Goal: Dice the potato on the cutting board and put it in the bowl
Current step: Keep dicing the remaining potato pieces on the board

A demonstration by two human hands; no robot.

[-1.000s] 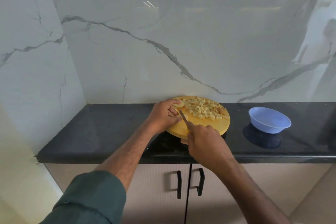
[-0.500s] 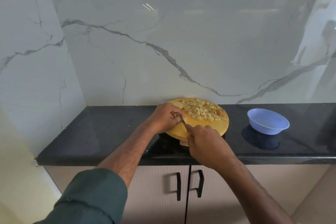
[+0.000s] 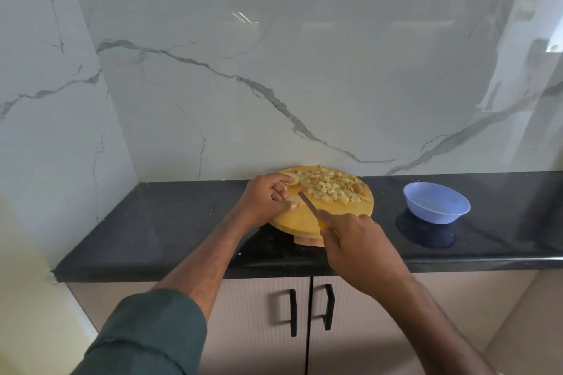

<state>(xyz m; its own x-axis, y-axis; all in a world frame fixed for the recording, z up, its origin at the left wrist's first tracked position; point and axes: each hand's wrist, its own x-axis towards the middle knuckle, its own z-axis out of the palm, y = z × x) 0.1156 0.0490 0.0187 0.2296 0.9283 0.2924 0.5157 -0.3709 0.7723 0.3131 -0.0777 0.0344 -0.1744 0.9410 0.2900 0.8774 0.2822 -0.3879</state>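
A round yellow cutting board (image 3: 304,219) sits on the black counter against the marble wall. Several potato dice (image 3: 330,187) are heaped on its far right half. My left hand (image 3: 265,199) pinches a pale potato piece (image 3: 293,199) at the board's left edge; another slice (image 3: 289,180) lies just beyond my fingers. My right hand (image 3: 356,240) grips a yellow-handled knife (image 3: 309,205), whose blade slants up to the left and meets the held piece. An empty lavender bowl (image 3: 436,202) stands to the right of the board.
The black counter (image 3: 170,222) ends at a front edge above cabinet doors with two black handles (image 3: 309,310). Marble walls close the back and left sides. A wooden block (image 3: 307,241) shows under the board's near edge.
The knife blade has shifted slightly along the held potato piece, and my left hand has adjusted its grip. The camera view has tilted a little.
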